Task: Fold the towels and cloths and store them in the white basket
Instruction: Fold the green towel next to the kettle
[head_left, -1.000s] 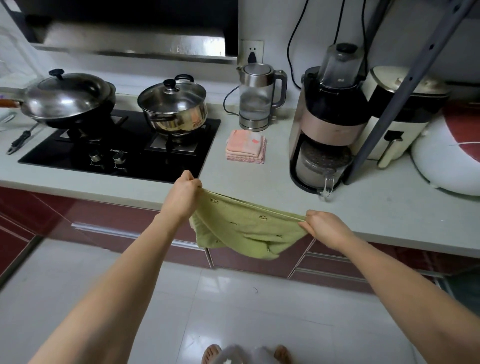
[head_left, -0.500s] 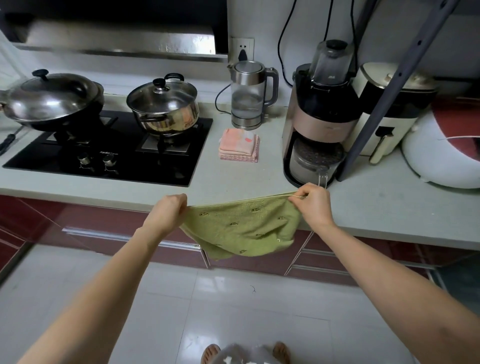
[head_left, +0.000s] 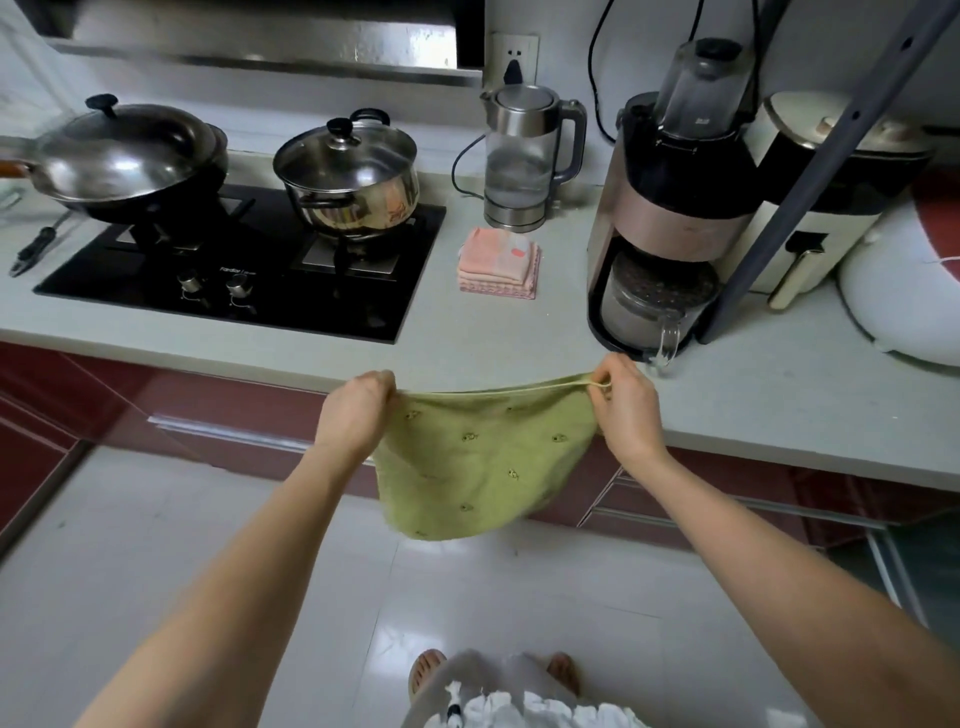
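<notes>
A green towel (head_left: 478, 462) with small embroidered marks hangs in the air in front of the counter edge. My left hand (head_left: 358, 410) grips its upper left corner in a closed fist. My right hand (head_left: 623, 405) pinches the upper right corner, and the top hem runs taut between the two. The rest of the towel sags down over the red cabinet fronts. A folded stack of pink cloths (head_left: 498, 265) lies on the counter in front of the kettle. No white basket is in view.
The grey counter (head_left: 493, 343) carries a black hob (head_left: 244, 270) with a wok (head_left: 119, 156) and a lidded pot (head_left: 353, 176), a glass kettle (head_left: 524, 156), a blender machine (head_left: 670, 218), a cream appliance (head_left: 810, 208) and a white lid-like thing (head_left: 904, 291). A slanted grey bar (head_left: 810, 171) crosses the right side.
Both hands have lifted the towel up level with the counter edge. My right hand rose from a low, wide hold, bringing the top hem level and taut.
</notes>
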